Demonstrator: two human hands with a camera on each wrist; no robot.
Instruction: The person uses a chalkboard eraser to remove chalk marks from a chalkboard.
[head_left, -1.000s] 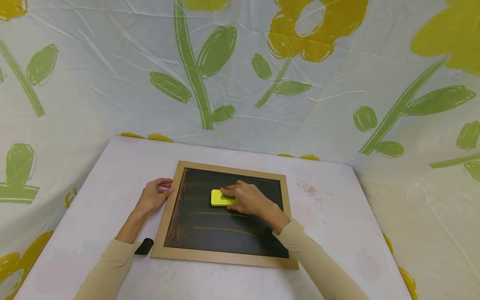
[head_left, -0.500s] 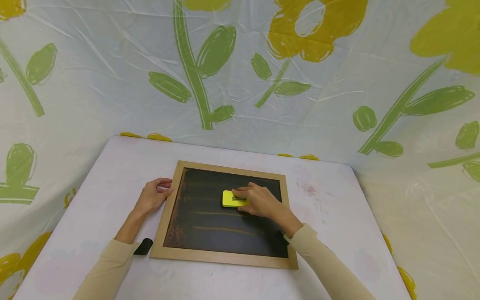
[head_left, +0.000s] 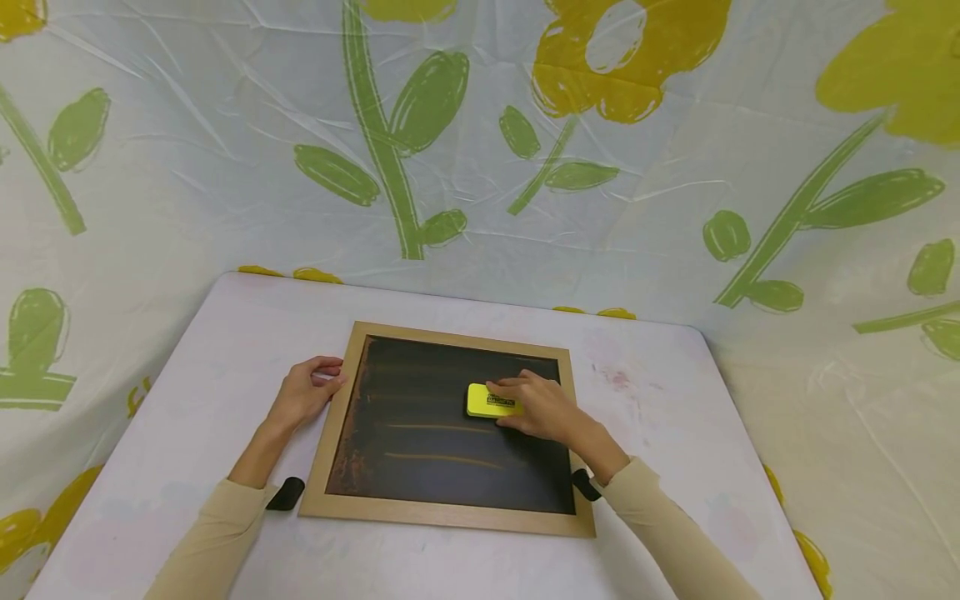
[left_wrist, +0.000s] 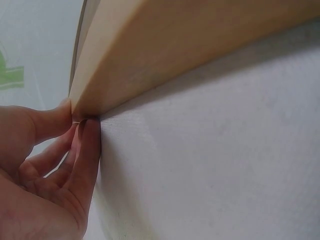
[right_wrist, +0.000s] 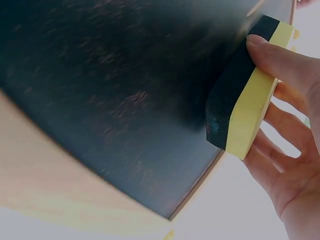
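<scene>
A chalkboard (head_left: 450, 516) with a light wooden frame lies flat on the table. Faint orange-brown chalk lines (head_left: 446, 458) run across its lower middle. My right hand (head_left: 543, 408) grips a yellow eraser (head_left: 480, 400) with a black felt underside, over the right half of the board. In the right wrist view the thumb presses the side of the eraser (right_wrist: 245, 100), and the fingers hold its far side. At the frame's left edge, my left hand (head_left: 303, 393) pinches the wood. The left wrist view shows its thumb on the frame (left_wrist: 150, 55) and fingertips at the lower edge.
The white table (head_left: 660, 400) has reddish smudges (head_left: 615, 377) right of the board. Behind it hangs a flower-print cloth (head_left: 487, 167). Black wrist-worn pieces show at the left cuff (head_left: 286, 494) and the right cuff (head_left: 585, 485).
My right hand has slid the eraser to the right across the board, toward the frame's right side. The left hand stays at the frame's left edge.
</scene>
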